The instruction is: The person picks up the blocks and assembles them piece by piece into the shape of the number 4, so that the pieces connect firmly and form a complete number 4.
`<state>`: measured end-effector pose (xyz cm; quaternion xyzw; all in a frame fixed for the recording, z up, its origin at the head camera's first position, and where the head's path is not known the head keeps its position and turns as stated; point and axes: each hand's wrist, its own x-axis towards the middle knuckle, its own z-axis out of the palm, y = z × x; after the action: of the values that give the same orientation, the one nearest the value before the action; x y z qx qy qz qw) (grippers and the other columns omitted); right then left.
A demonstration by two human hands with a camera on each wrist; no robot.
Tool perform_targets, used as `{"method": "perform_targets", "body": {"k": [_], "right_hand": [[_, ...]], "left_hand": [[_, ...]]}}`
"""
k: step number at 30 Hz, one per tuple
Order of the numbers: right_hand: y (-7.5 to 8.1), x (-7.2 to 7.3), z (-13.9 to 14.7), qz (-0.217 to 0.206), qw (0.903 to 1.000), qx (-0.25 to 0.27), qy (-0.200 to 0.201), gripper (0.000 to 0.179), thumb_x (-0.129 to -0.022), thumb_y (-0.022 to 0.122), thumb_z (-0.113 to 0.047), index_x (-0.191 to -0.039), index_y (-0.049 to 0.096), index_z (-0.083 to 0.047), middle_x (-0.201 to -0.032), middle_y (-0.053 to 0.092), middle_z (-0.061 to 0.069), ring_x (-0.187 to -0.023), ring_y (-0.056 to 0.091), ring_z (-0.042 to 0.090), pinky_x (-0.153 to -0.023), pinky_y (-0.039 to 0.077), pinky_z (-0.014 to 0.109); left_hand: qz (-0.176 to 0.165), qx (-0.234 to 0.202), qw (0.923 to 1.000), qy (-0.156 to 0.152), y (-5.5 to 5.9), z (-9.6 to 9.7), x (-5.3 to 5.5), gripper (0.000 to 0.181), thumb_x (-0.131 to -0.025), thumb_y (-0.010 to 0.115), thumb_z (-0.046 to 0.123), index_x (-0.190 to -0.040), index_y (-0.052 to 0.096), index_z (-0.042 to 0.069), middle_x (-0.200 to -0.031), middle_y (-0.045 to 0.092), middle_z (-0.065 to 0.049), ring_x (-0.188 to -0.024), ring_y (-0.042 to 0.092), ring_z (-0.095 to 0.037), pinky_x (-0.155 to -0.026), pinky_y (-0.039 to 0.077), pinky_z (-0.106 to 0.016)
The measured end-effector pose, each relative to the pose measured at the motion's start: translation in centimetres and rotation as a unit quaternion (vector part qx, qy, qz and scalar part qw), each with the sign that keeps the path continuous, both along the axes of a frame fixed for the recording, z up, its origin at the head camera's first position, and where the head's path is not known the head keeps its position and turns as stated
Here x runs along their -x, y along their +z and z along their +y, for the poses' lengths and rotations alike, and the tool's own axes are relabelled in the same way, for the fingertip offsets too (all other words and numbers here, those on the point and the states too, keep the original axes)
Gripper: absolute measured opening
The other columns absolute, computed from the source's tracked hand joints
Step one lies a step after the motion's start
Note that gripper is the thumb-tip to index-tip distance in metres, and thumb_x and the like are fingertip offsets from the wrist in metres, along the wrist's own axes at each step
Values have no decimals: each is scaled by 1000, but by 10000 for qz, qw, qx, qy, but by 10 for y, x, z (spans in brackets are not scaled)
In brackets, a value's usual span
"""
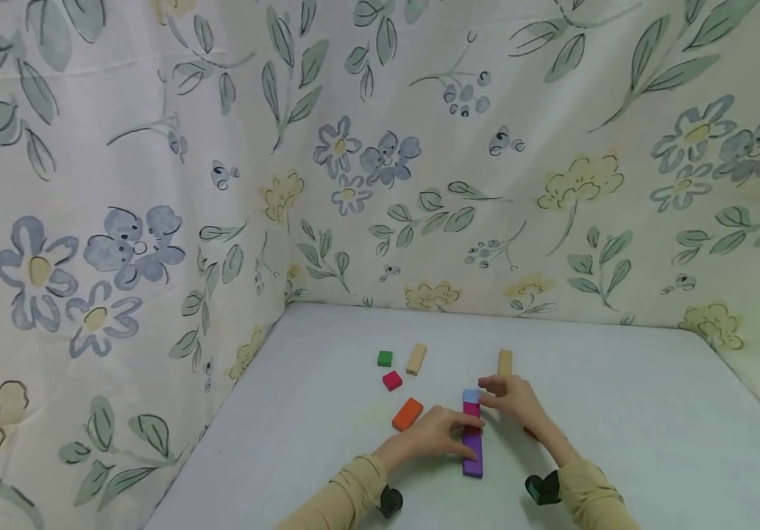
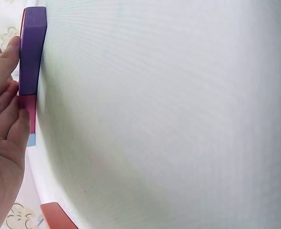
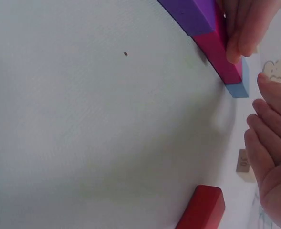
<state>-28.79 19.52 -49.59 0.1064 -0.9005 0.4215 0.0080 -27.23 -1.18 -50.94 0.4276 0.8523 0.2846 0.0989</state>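
Note:
A straight row of end-to-end blocks lies in front of me: a purple block (image 1: pixel 473 469), a magenta block (image 1: pixel 471 409) and a light blue block (image 1: pixel 471 396) at the far end. My left hand (image 1: pixel 434 432) reaches over the row from the left. Its thumb touches the purple block, while its extended fingers rest on the magenta block (image 3: pixel 221 52). Beside the far end is my right hand (image 1: pixel 517 402), fingers extended and nothing held, its fingertips close to the light blue block (image 3: pixel 238 88). A red block (image 3: pixel 202 207) lies below the right hand, mostly hidden in the head view.
Left of the row lies an orange block (image 1: pixel 407 414). Beyond it are a small red block (image 1: pixel 392 380), a green block (image 1: pixel 385 358) and a plain wooden block (image 1: pixel 416 359). Another wooden block (image 1: pixel 505 361) lies behind the right hand. Floral cloth (image 1: pixel 419 221) hangs behind the white table (image 1: pixel 651 412).

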Motion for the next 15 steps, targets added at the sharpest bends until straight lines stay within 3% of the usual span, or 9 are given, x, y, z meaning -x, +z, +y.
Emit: {"method": "perform_targets", "body": {"k": [8,15], "right_hand": [[9,0,9,72,10000,41,32,39,-84,71,-16,-117,63,3,-116,66,21,-108,63,37,-85,56,41],[23,-10,14,3,9997,215,63,42,-86,70,-20,-121,61,2,-120,64,23,-112,61,39,-84,56,37]], "left_hand": [[-141,22,9999,83,3,-1,-1,49,-81,74,29,-127,61,19,-124,64,7,-111,58,-1,-95,46,-16],[-239,44,9996,152,1,1,-1,49,-81,75,29,-127,61,20,-125,64,9,-113,57,-1,-95,46,-17]]}}
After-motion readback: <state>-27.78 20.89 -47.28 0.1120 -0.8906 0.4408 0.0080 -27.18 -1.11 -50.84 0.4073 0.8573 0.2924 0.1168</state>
